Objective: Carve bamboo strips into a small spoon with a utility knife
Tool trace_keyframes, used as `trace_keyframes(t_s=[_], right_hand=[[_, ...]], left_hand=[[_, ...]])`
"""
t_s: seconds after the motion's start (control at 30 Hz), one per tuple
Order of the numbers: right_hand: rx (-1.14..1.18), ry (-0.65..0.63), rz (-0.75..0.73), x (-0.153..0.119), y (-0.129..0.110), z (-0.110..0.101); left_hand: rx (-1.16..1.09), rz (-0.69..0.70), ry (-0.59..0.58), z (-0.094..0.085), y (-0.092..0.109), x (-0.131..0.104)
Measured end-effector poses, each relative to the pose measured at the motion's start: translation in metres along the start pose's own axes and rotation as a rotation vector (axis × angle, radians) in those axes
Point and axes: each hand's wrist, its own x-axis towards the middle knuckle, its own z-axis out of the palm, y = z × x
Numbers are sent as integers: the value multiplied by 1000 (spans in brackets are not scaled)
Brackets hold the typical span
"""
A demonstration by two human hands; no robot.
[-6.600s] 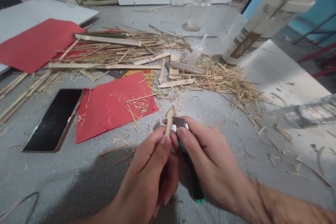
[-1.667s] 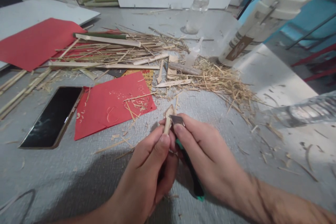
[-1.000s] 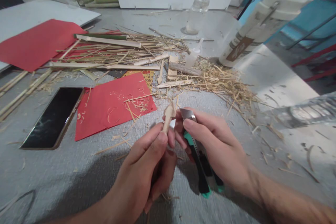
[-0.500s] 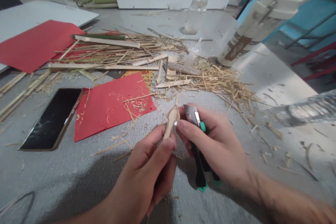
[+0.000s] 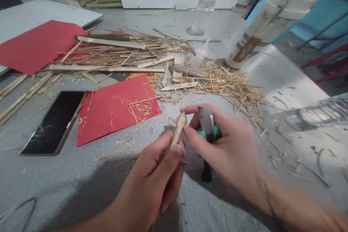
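Pale wood piece [image 5: 179, 126], gripped by left fingers [image 5: 170, 160]; right fingers [image 5: 199, 143] hold the cutter [image 5: 207, 122] (its edge apart).

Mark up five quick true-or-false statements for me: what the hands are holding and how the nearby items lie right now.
1. The left hand holds a carved piece with a pointed head. True.
2. The blade of the cutter in the right hand is cutting into the carved piece. False: the blade stands apart from it.
3. The phone lies to the left of the near red sheet. True.
4. The near red sheet has nothing on it. False: shavings and thin strips lie on it.
5. The clear jar stands upright. True.
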Motion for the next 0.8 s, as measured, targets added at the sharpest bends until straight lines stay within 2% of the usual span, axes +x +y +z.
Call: trace_keyframes(t_s=[0.2,0.4,0.53,0.63,0.73,0.8], right_hand=[[64,-69,-3,1,2,1],[187,-150,69,6,4,-4],[214,-102,94,10,11,-12],[288,-59,93,10,16,-15],[417,-113,101,9,16,-15],[389,-132,83,9,13,-16]], left_hand=[[-70,-52,-81,-2,-5,-2],[-20,52,-9,-10,-5,3],[42,122,39,-12,-2,5],[30,123,25,-11,0,6],[57,120,20,-12,1,7],[169,128,27,-16,4,8]])
